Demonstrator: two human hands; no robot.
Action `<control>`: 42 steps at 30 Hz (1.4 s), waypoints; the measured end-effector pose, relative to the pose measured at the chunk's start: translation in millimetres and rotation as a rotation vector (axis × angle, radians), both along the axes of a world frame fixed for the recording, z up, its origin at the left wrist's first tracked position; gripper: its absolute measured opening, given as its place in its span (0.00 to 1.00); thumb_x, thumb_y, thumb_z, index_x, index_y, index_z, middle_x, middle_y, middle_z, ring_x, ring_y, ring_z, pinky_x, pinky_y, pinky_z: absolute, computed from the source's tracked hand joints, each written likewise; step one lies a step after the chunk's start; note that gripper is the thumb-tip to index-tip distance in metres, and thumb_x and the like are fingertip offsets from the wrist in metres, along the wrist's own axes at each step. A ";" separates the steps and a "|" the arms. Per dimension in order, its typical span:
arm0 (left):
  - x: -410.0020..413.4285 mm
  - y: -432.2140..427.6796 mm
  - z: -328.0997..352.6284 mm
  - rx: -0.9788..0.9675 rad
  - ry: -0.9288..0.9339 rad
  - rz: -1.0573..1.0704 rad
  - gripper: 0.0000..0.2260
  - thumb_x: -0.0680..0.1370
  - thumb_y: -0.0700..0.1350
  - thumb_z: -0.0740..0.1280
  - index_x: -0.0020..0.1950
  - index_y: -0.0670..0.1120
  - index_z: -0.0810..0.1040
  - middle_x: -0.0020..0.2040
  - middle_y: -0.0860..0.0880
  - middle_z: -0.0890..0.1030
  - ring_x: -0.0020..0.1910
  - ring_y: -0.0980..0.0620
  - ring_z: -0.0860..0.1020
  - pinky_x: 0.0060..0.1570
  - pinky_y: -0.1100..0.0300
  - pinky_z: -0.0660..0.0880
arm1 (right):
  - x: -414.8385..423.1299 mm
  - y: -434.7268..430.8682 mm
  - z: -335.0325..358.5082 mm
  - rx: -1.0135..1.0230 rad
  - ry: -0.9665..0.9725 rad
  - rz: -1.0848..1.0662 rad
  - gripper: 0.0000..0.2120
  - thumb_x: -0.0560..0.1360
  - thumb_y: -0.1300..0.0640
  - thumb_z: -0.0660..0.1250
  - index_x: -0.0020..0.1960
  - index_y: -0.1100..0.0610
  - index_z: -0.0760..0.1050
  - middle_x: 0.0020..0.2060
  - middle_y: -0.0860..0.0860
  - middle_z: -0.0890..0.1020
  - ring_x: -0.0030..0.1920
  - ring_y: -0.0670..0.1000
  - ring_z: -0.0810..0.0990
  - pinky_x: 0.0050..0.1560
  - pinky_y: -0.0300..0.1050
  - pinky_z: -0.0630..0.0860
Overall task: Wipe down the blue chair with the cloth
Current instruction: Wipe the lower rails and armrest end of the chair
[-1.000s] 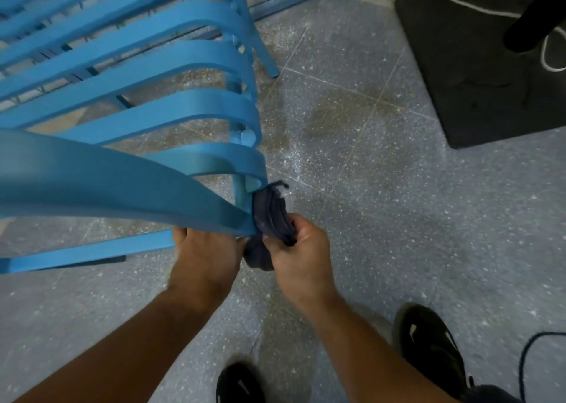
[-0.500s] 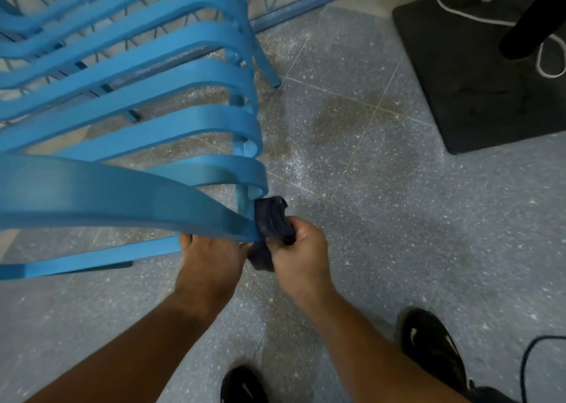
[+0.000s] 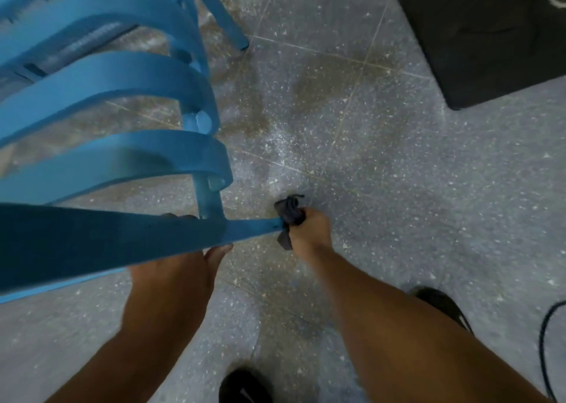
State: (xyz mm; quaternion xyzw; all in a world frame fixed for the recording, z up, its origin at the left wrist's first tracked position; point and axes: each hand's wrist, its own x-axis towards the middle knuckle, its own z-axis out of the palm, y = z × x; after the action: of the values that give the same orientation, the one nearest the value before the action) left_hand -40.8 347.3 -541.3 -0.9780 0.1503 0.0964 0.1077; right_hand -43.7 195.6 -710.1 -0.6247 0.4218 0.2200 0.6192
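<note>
1. Since the earlier frame, the right hand [image 3: 309, 229] has slid rightward along the nearest slat, away from the left hand [image 3: 174, 275].
2. Right hand is clamped on the bunched dark navy cloth [image 3: 289, 215], pressing it around the slat's tip.
3. Left hand grips the same slat of the blue slatted plastic chair [image 3: 116, 74] from below, fingers wrapped around it.
4. Chair stands on the speckled grey floor [image 3: 398, 188], left of both arms.

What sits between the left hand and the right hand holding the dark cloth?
In the head view, only a narrow blue chair slat spans from the left hand to the dark crumpled cloth in the right hand, over speckled grey floor.
</note>
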 end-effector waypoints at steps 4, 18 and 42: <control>-1.9 -1.0 -1.6 -0.068 -0.027 -0.007 0.26 0.77 0.59 0.56 0.52 0.36 0.78 0.42 0.37 0.79 0.39 0.36 0.78 0.37 0.47 0.75 | -8.8 6.0 20.1 -0.020 -0.104 -0.034 0.05 0.72 0.69 0.67 0.45 0.62 0.79 0.32 0.59 0.82 0.30 0.54 0.82 0.32 0.50 0.80; -3.0 4.4 -6.3 -0.025 -0.076 -0.014 0.24 0.78 0.58 0.60 0.54 0.36 0.78 0.41 0.38 0.78 0.39 0.38 0.76 0.38 0.46 0.74 | -16.9 2.3 53.1 0.066 -0.196 0.043 0.05 0.74 0.69 0.67 0.46 0.60 0.78 0.32 0.50 0.81 0.30 0.43 0.81 0.32 0.35 0.78; 5.0 -0.5 3.5 0.093 0.055 0.008 0.28 0.80 0.62 0.49 0.46 0.43 0.78 0.34 0.43 0.74 0.37 0.41 0.74 0.40 0.44 0.76 | -21.2 -1.5 50.6 0.056 -0.230 0.123 0.07 0.75 0.70 0.66 0.47 0.59 0.78 0.32 0.47 0.80 0.30 0.39 0.80 0.29 0.28 0.73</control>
State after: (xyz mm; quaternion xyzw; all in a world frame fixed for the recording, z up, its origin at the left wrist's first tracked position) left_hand -35.8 346.8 -537.8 -0.9696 0.1445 0.1306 0.1484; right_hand -64.9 194.1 -659.5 -0.6531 0.3029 0.1962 0.6658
